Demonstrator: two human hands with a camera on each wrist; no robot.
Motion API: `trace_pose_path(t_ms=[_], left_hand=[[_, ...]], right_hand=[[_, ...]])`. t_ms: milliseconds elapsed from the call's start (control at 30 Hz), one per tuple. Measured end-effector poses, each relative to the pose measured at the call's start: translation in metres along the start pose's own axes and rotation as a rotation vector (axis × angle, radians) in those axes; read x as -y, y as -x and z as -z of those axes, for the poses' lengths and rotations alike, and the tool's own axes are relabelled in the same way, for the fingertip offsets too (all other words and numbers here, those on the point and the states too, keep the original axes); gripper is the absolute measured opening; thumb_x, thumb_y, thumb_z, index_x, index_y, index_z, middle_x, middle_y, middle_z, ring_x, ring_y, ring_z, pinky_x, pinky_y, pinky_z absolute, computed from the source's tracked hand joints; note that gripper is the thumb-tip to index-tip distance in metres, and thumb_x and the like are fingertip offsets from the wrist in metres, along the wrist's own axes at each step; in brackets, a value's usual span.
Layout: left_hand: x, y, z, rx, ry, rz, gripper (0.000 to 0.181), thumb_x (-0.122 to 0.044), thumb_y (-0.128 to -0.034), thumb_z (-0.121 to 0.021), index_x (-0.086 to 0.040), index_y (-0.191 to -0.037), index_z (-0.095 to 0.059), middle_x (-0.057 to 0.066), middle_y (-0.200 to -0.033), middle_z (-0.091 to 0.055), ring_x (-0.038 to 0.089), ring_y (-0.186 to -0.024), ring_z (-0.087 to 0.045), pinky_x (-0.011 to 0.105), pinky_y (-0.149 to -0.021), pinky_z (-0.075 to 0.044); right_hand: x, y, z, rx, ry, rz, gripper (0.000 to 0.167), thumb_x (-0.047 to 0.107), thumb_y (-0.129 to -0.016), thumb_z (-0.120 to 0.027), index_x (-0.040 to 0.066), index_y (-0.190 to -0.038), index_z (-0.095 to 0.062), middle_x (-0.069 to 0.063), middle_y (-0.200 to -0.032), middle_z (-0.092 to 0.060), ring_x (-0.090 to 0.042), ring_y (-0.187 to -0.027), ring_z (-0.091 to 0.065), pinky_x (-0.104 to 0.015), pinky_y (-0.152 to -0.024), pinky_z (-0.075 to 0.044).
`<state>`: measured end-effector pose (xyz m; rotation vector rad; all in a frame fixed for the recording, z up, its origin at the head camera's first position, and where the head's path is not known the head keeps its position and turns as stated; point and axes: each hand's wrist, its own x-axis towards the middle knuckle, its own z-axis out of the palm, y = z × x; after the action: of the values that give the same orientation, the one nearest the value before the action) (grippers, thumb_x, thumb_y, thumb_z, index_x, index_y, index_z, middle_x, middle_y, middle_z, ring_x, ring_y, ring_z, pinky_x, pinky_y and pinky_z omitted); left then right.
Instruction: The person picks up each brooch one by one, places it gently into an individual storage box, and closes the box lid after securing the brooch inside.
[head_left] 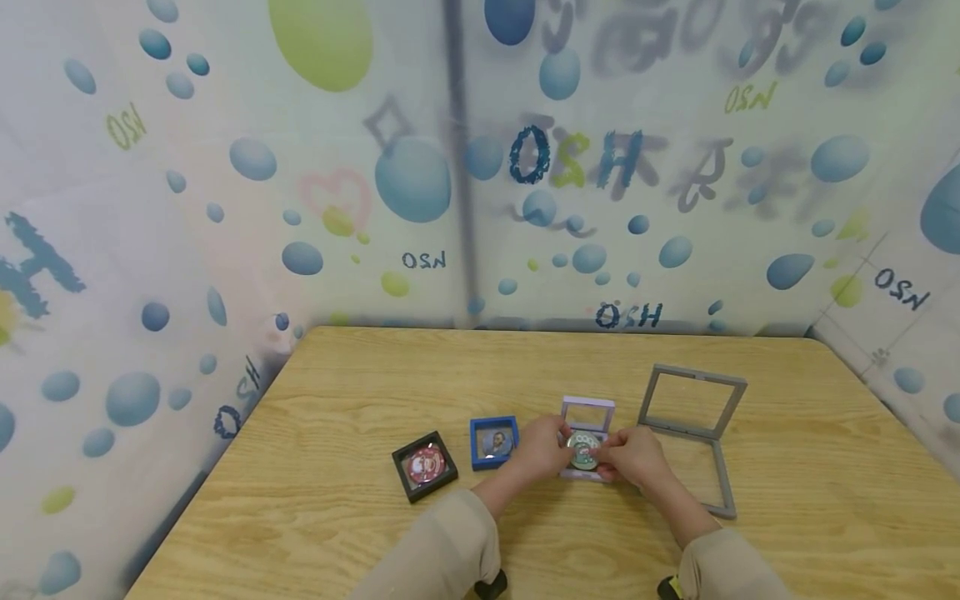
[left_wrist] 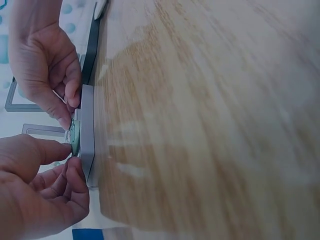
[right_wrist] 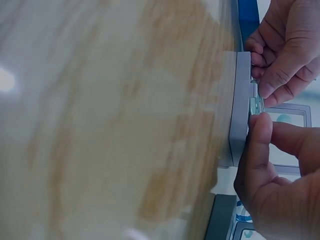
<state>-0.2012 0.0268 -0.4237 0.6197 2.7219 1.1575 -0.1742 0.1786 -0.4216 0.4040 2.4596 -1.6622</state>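
Observation:
A round green badge [head_left: 582, 451] with a cartoon picture lies over the lower half of an open lilac display frame [head_left: 588, 402], whose lid stands up behind it. My left hand [head_left: 540, 448] pinches the badge's left edge between thumb and fingers. On the opposite edge, my right hand [head_left: 637, 457] pinches it as well. The left wrist view shows the badge [left_wrist: 75, 136] edge-on, just above the frame's base [left_wrist: 87, 132]. In the right wrist view, fingers of both hands partly hide the badge [right_wrist: 256, 105].
Left of my hands are a blue frame [head_left: 474, 444] holding a small picture badge and a black frame [head_left: 404, 483] holding a red round one. A larger grey frame [head_left: 722, 477] stands open at the right. All sit on a wooden table [head_left: 322, 533] before a patterned curtain.

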Motion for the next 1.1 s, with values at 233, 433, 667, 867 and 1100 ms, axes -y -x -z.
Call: trace_pose_path(t_ms=[233, 433, 667, 867, 1100], left_hand=[[-0.0024, -0.0005, -0.0011, -0.05, -0.137, -0.074, 0.014, -0.007, -0.0718, -0.068, 0.001, -0.081, -0.063, 0.003, -0.066, -0.057, 0.012, -0.059, -0.048, 0.019, -0.053, -0.038], [-0.0045, -0.0009, -0.0009, -0.043, -0.166, -0.055, 0.014, -0.009, -0.0723, -0.068, 0.0, -0.08, -0.062, 0.003, -0.066, -0.056, 0.012, -0.058, -0.048, 0.02, -0.052, -0.039], [-0.0049, -0.002, -0.0031, -0.063, -0.169, -0.022, 0.013, -0.009, -0.0711, -0.07, -0.001, -0.078, -0.062, 0.004, -0.067, -0.058, 0.014, -0.061, -0.051, 0.023, -0.054, -0.041], [-0.0063, -0.0003, -0.0023, -0.084, -0.177, -0.023, 0.012, -0.009, -0.0698, -0.071, -0.002, -0.076, -0.063, 0.005, -0.069, -0.06, 0.016, -0.064, -0.054, 0.024, -0.057, -0.042], [-0.0019, -0.003, -0.0052, -0.097, -0.168, -0.028, 0.013, -0.008, -0.067, -0.071, -0.002, -0.071, -0.06, 0.006, -0.066, -0.059, 0.018, -0.061, -0.054, 0.026, -0.055, -0.042]], right_hand=[[0.0008, 0.0003, 0.0007, -0.001, -0.003, -0.007, 0.014, -0.004, -0.076, -0.065, -0.01, -0.083, -0.055, -0.011, -0.066, -0.056, -0.01, -0.05, -0.058, -0.025, -0.052, -0.051], [0.0013, -0.0002, 0.0006, -0.005, -0.002, -0.009, 0.015, -0.004, -0.075, -0.067, -0.009, -0.082, -0.054, -0.011, -0.066, -0.056, -0.01, -0.049, -0.058, -0.024, -0.051, -0.051], [0.0017, -0.0002, 0.0009, -0.003, 0.009, -0.014, 0.015, -0.004, -0.075, -0.067, -0.009, -0.081, -0.054, -0.01, -0.065, -0.056, -0.009, -0.048, -0.057, -0.023, -0.05, -0.05], [0.002, 0.0008, 0.0007, -0.002, 0.028, -0.01, 0.014, -0.003, -0.075, -0.067, -0.008, -0.08, -0.054, -0.01, -0.064, -0.055, -0.01, -0.048, -0.057, -0.024, -0.05, -0.05], [-0.0008, -0.0021, -0.0016, -0.008, 0.029, -0.013, 0.014, -0.003, -0.074, -0.067, -0.008, -0.08, -0.055, -0.01, -0.062, -0.057, -0.01, -0.046, -0.056, -0.024, -0.049, -0.05]])
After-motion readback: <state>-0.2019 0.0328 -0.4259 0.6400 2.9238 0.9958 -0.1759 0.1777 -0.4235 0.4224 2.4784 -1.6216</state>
